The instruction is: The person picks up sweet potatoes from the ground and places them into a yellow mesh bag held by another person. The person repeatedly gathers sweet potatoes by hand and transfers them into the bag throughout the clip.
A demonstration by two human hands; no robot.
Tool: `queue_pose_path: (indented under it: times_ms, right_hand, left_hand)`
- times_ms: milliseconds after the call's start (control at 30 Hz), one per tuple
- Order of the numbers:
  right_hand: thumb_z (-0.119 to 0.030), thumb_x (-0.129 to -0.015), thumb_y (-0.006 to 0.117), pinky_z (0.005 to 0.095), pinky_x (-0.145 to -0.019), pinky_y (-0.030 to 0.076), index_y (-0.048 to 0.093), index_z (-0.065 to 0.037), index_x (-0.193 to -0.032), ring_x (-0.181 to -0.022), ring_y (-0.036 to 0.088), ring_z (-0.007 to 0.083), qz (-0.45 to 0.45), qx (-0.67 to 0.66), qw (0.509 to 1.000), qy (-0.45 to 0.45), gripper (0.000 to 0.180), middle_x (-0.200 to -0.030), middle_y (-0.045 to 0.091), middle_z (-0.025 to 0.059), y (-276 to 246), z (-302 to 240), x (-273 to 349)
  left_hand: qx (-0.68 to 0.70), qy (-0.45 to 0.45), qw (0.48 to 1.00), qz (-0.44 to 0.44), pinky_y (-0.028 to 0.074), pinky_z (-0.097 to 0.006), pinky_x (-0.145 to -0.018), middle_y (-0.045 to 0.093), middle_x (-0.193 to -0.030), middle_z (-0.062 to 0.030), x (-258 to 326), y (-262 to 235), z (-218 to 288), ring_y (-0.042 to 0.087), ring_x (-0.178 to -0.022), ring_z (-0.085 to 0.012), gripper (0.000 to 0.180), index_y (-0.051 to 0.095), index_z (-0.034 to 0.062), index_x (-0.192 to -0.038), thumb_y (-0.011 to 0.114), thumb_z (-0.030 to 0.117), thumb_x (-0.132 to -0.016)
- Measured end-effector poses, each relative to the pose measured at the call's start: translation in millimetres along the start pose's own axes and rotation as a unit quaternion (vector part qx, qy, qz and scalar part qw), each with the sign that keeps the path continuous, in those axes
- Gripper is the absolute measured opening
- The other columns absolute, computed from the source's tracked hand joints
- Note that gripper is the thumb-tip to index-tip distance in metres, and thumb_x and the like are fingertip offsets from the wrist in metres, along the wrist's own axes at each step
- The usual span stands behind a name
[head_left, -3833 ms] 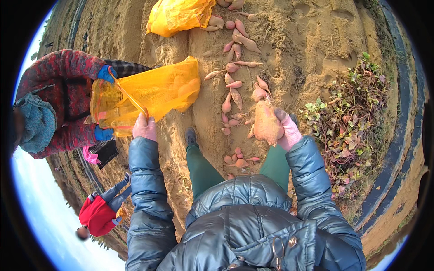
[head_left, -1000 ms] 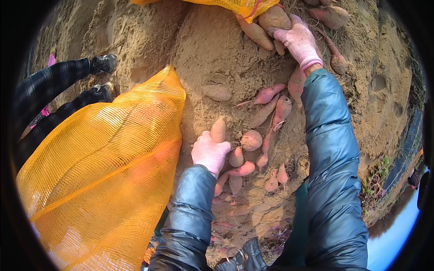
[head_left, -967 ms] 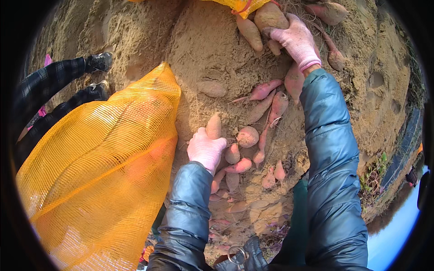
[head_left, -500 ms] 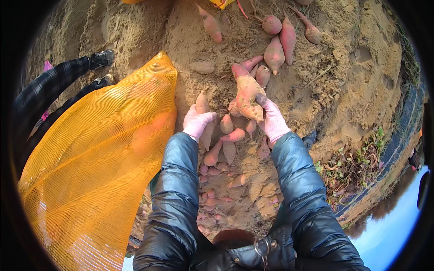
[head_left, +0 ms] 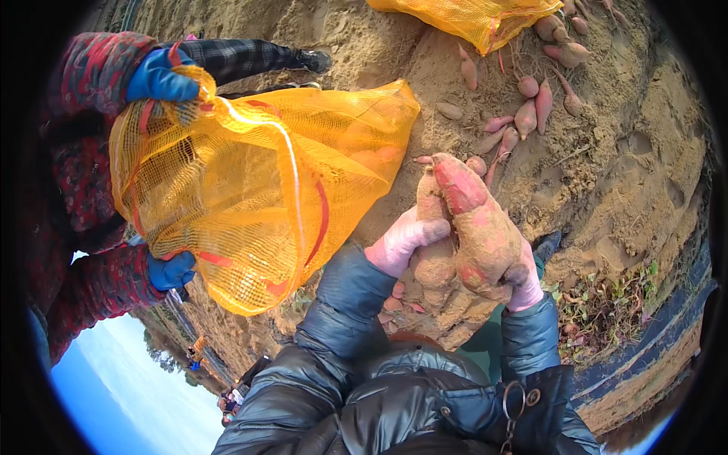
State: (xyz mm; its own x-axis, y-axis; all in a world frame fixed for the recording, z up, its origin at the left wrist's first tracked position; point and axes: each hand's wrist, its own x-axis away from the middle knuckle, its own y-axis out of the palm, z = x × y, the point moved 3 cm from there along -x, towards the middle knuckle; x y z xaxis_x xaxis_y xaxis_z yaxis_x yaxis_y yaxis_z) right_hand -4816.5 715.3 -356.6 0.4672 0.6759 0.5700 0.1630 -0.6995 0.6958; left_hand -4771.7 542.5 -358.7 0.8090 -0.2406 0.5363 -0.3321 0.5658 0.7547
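My left hand (head_left: 406,241), in a pink glove, is closed round a slim, sandy sweet potato (head_left: 434,262). Pressed close beside it is a larger sweet potato (head_left: 485,227), thick and red-skinned with sand on it, gripped by my right hand (head_left: 523,282) in a matching glove with a dirty thumb. Both are raised in front of my body. To the left, a co-worker's blue-gloved hands (head_left: 163,76) hold wide the mouth of an orange mesh bag (head_left: 334,152). Reddish roots show through the mesh at its far end.
Several sweet potatoes (head_left: 525,117) lie on the sandy soil beyond my hands. Another orange mesh bag (head_left: 470,17) rests at the top. Pulled vines (head_left: 607,311) and a strip of dark plastic film (head_left: 644,356) are at the right. More people are small in the distance at lower left.
Both sweet potatoes have been lifted off the ground and brought together near my body. My view has turned left, and the co-worker's hands and the bag's open mouth have come into it.
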Motion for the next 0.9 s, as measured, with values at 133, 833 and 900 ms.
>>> queue_pose_path:
  times_ms: [133,833,900]
  right_hand:
    - [-0.036,-0.074,0.082,0.0430,-0.103,0.046,0.035,0.002,-0.141,-0.123,0.054,0.0276,0.036,-0.097,0.978,0.183,0.090,-0.136,0.051,0.0191,91.6,-28.2,36.5]
    - [-0.017,-0.095,0.055,0.0325,-0.090,0.050,0.043,0.001,-0.141,-0.102,0.063,0.0189,-0.252,-0.016,0.959,0.130,0.051,-0.123,0.063,0.0123,85.2,49.1,28.3]
    - [-0.026,-0.097,0.057,0.0344,-0.092,0.050,0.043,0.005,-0.139,-0.105,0.063,0.0221,-0.012,-0.035,0.999,0.013,0.054,-0.125,0.061,0.0155,-39.6,25.4,75.1]
  left_hand:
    - [-0.170,0.096,0.977,0.081,0.034,-0.039,-0.110,0.048,-0.140,-0.0121,110.5,83.9,70.4,0.045,-0.130,-0.0231,0.086,0.034,-0.0011,-0.144,0.072,0.033,-0.075]
    - [-0.283,0.086,0.895,0.333,0.042,-0.040,-0.103,0.048,-0.142,-0.0121,159.3,-109.3,140.3,0.052,-0.123,-0.0259,0.071,0.038,0.0016,-0.144,0.055,0.050,-0.094]
    - [-0.306,0.077,0.900,0.302,0.042,-0.038,-0.103,0.049,-0.140,-0.0109,175.1,-93.3,124.1,0.051,-0.123,-0.0241,0.076,0.040,0.0001,-0.142,0.057,0.054,-0.092]
